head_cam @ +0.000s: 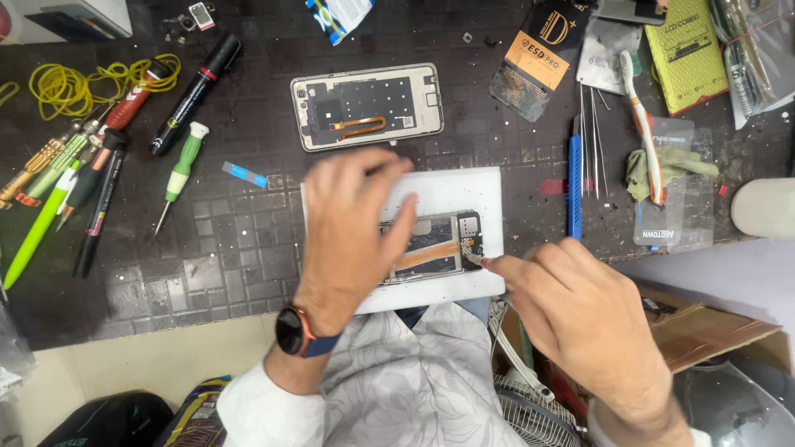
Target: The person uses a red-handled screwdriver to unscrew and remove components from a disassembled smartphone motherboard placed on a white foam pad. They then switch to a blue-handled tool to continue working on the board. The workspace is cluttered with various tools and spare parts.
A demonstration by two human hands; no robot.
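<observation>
An opened phone with its boards and an orange flex cable showing lies on a white pad at the bench's near edge. My left hand rests on the phone's left part and presses it down. My right hand pinches a thin metal tool whose tip touches the phone's right end. A detached phone back frame with a curled orange cable lies just beyond the pad.
Screwdrivers and pens, a black marker and yellow rubber bands lie at left. A blue tool, thin tweezers, a toothbrush and packets lie at right. A fan grille sits below the bench.
</observation>
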